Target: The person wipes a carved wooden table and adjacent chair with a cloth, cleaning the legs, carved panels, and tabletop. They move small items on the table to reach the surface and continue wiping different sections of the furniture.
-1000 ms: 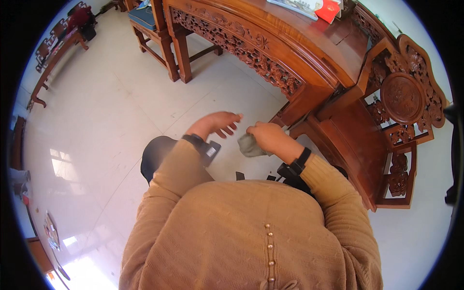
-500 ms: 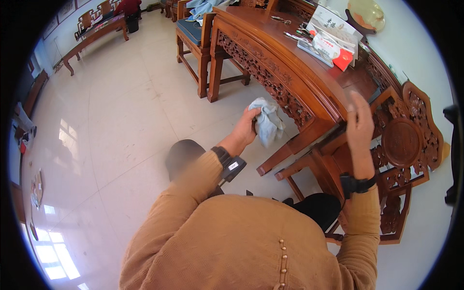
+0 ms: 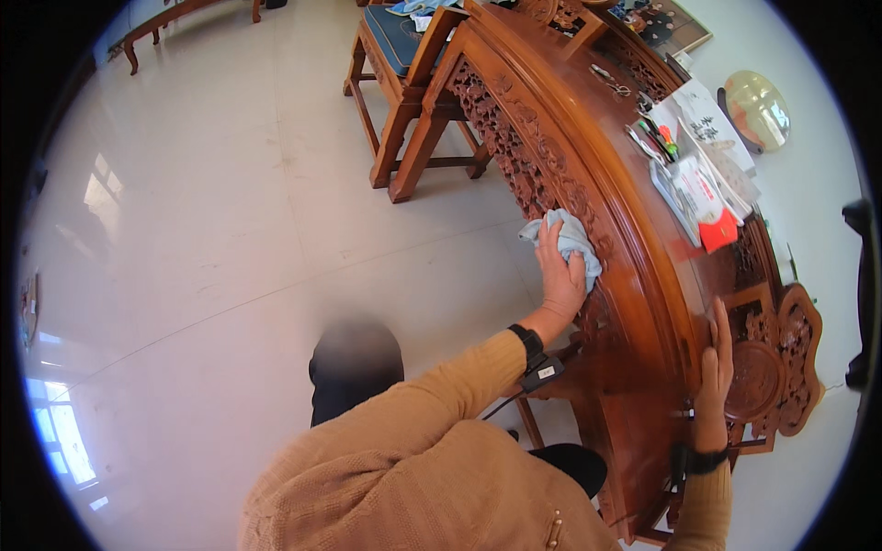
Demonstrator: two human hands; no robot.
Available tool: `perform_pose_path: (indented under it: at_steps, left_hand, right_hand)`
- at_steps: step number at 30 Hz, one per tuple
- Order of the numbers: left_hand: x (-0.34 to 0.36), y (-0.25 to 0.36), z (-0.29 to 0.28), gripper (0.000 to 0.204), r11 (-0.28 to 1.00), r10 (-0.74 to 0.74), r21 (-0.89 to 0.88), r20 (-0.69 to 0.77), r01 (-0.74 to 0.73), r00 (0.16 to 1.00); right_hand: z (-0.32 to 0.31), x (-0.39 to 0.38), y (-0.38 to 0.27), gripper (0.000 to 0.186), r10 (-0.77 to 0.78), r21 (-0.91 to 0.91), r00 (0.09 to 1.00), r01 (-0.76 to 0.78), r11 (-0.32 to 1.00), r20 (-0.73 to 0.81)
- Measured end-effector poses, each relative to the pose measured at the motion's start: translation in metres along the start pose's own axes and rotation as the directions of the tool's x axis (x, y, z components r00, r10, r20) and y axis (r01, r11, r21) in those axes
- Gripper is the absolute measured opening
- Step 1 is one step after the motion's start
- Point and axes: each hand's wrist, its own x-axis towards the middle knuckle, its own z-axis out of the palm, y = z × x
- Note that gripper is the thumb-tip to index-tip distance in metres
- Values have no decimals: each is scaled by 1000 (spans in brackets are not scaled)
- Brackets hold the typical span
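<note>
My left hand [image 3: 560,275] grips a pale blue-grey cloth [image 3: 571,235], its fingers curled over it, pressed against the carved openwork apron [image 3: 505,124] of a dark wooden table [image 3: 606,165]. My right hand [image 3: 712,367] rests at the table's near right edge with its fingers extended and holding nothing. Close behind it is a carved chair back with a round medallion [image 3: 758,376].
A chair with a teal cushion [image 3: 390,41] stands beside the table. Scissors [image 3: 611,78], papers and a red packet [image 3: 717,231] lie on the tabletop. A round stone plaque [image 3: 763,110] is by the wall. A low wooden bench [image 3: 184,14] stands across the tiled floor [image 3: 193,239].
My left hand has moved up and right, bringing the cloth onto the carved apron. My right hand has come down onto the table edge. The view has shifted closer to the table.
</note>
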Motion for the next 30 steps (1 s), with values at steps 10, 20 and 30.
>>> perform_pose_path:
  at_steps: [10,20,30]
  left_hand:
    - [178,-57,-30,40,995,94,68,-280,-78,955]
    - [416,-117,-79,40,944,299,268,-445,-193,844]
    - [404,-137,-70,41,941,222,300,-194,-158,956]
  right_hand:
    - [-3,25,-41,94,336,-419,898,-199,886,283]
    - [-1,34,-43,81,264,-353,903,-138,925,338]
    - [3,29,-45,88,352,-413,894,-220,884,276]
